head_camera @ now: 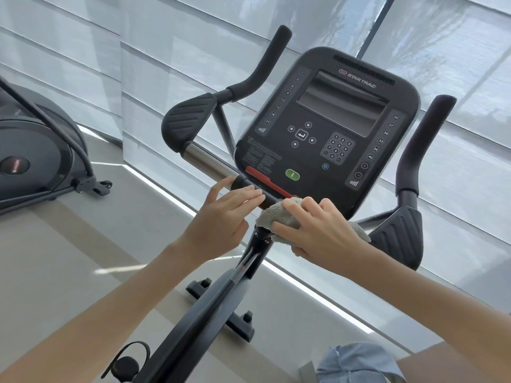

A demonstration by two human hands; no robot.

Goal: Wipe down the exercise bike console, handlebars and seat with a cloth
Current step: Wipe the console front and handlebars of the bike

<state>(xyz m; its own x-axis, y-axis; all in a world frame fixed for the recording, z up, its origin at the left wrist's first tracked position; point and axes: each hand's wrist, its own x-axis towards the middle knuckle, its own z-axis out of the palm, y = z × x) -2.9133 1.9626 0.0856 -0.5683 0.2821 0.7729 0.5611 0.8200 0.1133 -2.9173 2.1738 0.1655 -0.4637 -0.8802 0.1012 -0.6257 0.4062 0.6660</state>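
Note:
The exercise bike's black console [329, 128] stands in the middle, its screen dark. Black handlebars curve up on the left [265, 64] and on the right [420, 145], with a chrome bar [210, 161] running down to the centre. My right hand [318, 230] presses a grey cloth [279, 214] onto the handlebar's centre just below the console, fingers spread over it. My left hand [224, 217] rests beside it with straight fingers touching the black part of the bar. The seat is out of view.
The bike's dark stem [215, 308] runs down to a foot bar [221, 310] on the pale floor. Another machine [41, 158] stands at the left. Window blinds [138, 78] close off the space behind the bike. A pedal strap [127, 360] shows at the bottom.

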